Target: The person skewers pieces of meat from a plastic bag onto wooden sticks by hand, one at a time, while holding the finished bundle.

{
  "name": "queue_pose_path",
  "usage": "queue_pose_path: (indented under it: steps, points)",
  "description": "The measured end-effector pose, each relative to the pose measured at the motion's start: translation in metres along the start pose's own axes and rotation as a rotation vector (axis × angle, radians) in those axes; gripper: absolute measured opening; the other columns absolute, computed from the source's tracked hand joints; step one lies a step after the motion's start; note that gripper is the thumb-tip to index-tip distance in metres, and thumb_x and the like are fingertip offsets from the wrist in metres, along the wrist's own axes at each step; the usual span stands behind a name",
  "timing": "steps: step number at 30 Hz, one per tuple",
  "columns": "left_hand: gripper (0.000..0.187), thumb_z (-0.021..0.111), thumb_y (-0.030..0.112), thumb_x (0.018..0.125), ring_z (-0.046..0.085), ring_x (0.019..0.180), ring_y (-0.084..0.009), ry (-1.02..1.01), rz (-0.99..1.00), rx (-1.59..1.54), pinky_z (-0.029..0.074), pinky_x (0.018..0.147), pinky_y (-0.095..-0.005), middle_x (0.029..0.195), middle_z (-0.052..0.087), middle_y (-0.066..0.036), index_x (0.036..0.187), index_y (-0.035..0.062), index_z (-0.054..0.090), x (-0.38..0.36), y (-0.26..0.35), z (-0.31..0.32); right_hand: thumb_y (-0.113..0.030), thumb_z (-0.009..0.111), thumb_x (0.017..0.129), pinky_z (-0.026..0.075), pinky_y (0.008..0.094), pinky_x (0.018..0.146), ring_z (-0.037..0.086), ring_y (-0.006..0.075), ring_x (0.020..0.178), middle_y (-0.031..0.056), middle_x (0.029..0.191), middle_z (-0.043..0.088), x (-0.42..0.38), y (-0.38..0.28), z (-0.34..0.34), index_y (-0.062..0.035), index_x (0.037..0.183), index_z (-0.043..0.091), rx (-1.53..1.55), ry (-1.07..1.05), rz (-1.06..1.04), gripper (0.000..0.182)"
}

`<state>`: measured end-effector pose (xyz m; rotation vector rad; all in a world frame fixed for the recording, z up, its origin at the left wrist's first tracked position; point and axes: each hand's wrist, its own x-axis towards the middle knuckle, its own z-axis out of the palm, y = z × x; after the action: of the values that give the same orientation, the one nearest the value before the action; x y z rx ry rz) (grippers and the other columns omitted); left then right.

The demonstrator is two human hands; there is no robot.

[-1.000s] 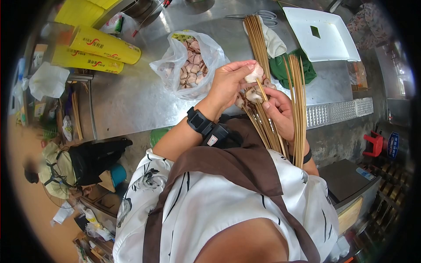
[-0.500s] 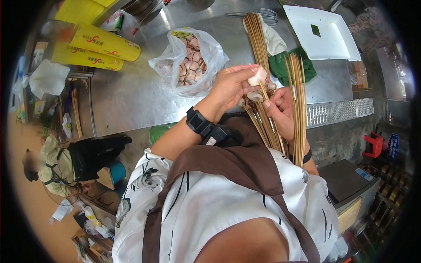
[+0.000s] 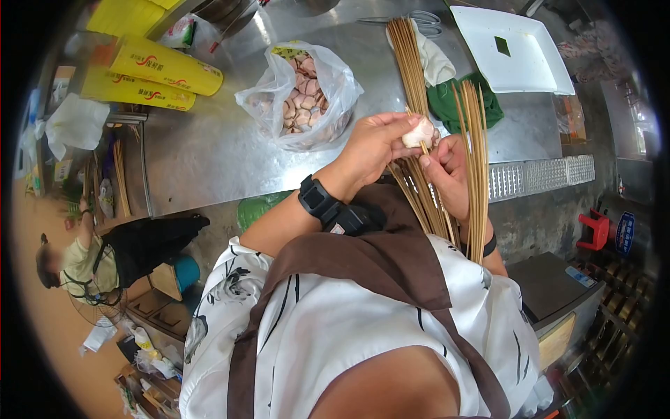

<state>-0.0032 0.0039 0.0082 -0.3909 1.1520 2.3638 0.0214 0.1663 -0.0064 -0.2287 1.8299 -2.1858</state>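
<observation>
Head view, looking down past my apron: my left hand [image 3: 373, 146] is curled, thumb and fingertips pinched on a pale piece of meat [image 3: 421, 132], which sits at the tip of a bamboo skewer [image 3: 426, 150]; my right hand [image 3: 447, 174] is closed around a bundle of skewers [image 3: 436, 209], fingers wrapped tight, the sticks fanning up above the fist and running down past my wrist; the meat touches the fingertips of both hands, right between them. A black watch [image 3: 317, 199] sits on my left wrist; a dark band [image 3: 488, 248] on my right.

Beyond my left hand, on the steel table [image 3: 202, 160], a clear plastic bag [image 3: 300, 94] lies open with more pale meat pieces inside; just beyond my right hand another heap of loose skewers [image 3: 412, 59] lies on the table, beside a green cloth [image 3: 443, 105] and a white cloth [image 3: 436, 63]; farther past that is a white tray [image 3: 516, 49]. Far off to the left of my left hand lie two yellow rolls [image 3: 150, 77]. Below the table edge, well to my left, another person [image 3: 77, 269] is crouched by a dark bag [image 3: 150, 248].
</observation>
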Motion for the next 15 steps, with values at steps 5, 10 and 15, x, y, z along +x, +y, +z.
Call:
queue_pose_path:
  steps: [5, 10, 15]
  points:
    - [0.028, 0.053, 0.007, 0.085, 0.059, 0.093, -0.0195, -0.111, 0.077, -0.031, 0.048, 0.080, -0.0300, 0.103, 0.059, -0.012, 0.111, -0.0017, 0.050, -0.0011, -0.0028, -0.0044, 0.000, 0.053, 0.082, 0.033, 0.0176, 0.053, 0.041, 0.0041, 0.059, -0.0017, 0.067, 0.045, 0.0006, -0.0018, -0.0004, -0.0074, 0.088, 0.035, 0.014, -0.007, -0.015, 0.020]
    - [0.033, 0.053, 0.003, 0.084, 0.058, 0.094, -0.0191, -0.094, 0.091, -0.011, 0.048, 0.081, -0.0297, 0.106, 0.057, -0.012, 0.115, -0.0016, 0.046, -0.0057, 0.0003, -0.0005, 0.000, 0.053, 0.081, 0.032, 0.0181, 0.054, 0.040, 0.0033, 0.059, -0.0011, 0.069, 0.045, 0.0011, -0.0033, 0.0017, -0.0063, 0.087, 0.035, -0.006, 0.014, 0.000, 0.020]
    - [0.032, 0.054, 0.003, 0.083, 0.058, 0.093, -0.0185, -0.088, 0.088, -0.005, 0.048, 0.081, -0.0294, 0.104, 0.058, -0.011, 0.114, -0.0012, 0.046, -0.0042, 0.0013, -0.0022, 0.000, 0.053, 0.082, 0.033, 0.0183, 0.054, 0.040, 0.0033, 0.060, -0.0008, 0.069, 0.046, 0.0028, -0.0053, 0.0046, -0.0065, 0.087, 0.035, -0.006, 0.011, 0.005, 0.020]
